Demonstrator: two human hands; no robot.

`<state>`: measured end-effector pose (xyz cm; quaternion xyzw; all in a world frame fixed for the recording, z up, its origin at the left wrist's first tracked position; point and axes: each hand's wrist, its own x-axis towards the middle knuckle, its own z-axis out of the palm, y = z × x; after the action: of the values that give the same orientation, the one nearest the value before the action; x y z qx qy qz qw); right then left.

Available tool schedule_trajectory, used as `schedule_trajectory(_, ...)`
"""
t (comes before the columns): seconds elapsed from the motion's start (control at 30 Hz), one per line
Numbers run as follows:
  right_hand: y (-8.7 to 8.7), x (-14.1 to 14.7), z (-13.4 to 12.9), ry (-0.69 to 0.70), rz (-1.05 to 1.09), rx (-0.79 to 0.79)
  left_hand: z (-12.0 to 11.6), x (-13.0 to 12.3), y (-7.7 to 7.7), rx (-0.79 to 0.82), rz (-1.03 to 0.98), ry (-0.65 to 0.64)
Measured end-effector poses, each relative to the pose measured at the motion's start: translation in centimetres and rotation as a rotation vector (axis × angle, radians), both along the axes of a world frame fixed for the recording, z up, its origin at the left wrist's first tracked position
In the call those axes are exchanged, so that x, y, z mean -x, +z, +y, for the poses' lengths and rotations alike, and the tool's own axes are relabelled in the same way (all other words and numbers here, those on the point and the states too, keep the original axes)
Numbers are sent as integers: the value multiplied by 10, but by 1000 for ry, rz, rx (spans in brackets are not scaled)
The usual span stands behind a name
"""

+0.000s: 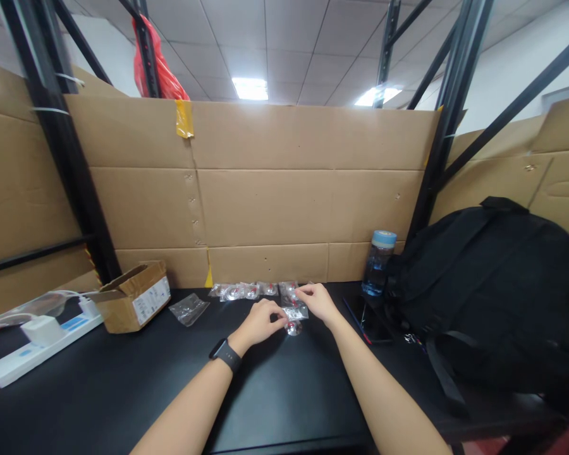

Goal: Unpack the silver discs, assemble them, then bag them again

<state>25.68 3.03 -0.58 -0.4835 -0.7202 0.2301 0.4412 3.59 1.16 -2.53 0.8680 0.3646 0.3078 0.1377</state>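
Observation:
My left hand (264,321), with a dark watch on the wrist, is closed in a pinch at the edge of a small clear plastic packet (296,313) with a white label. Just below that packet lies a small round shiny piece (293,328) with red in it. My right hand (318,302) has its thumb and fingers drawn together on another clear packet (288,291) behind the first; its exact contents are too small to make out. Leftward from there runs a row of similar packets (251,291) with red and silvery bits inside.
A flat clear bag (188,309) and an open cardboard box (137,300) lie to the left, beside a white power strip (42,344). On the right are a phone (370,319), a water bottle (378,265) and a black backpack (483,297). A cardboard wall (265,202) closes the back.

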Motion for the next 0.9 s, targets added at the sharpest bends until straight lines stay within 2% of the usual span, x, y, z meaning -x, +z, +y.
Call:
schedule_trajectory(0.17, 5, 0, -3, 31, -68, 15, 4, 2, -3, -18, 4, 26)
schedule_trajectory(0.37, 7, 1, -2, -13, 152, -89, 2, 1, -1, -16, -24, 31)
schedule_trajectory(0.47, 9, 2, -3, -20, 244, -122, 1, 0, 4, -29, -143, 74)
schedule_trajectory(0.6, 10, 10, -7, 45, 281, -104, 4, -1, 5, -3, -390, 132)
schedule_trajectory(0.67, 10, 15, -9, 98, 288, -70, 5, -2, 5, 72, -483, 101)
schedule_trajectory(0.8, 5, 24, -10, 165, 295, 26, 4, -5, 3, 241, -571, -45)
schedule_trajectory(0.9, 1, 26, -12, 151, 315, 56, 3, -6, 2, 253, -599, -40)
